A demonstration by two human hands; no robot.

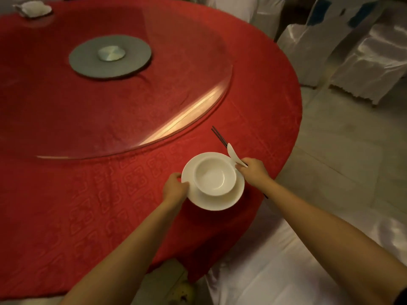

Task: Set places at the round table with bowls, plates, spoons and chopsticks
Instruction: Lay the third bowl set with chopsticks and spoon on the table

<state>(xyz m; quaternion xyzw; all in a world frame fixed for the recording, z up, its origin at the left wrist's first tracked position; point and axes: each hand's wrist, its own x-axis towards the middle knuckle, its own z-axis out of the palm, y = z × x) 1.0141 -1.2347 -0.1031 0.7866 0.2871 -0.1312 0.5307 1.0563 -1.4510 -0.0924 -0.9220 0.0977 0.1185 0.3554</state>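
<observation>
Right hand (253,170) grips chopsticks (218,136), spoon (233,154); tips point up-left.

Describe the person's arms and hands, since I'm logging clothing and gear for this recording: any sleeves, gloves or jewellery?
Both forearms are bare as far as the view shows. The left hand and the right hand wear no gloves, and no rings, watch or bracelet show. The only hint of clothing is a dark edge at the bottom right corner, near the right upper arm, perhaps a sleeve; it is too cut off to tell.
</observation>
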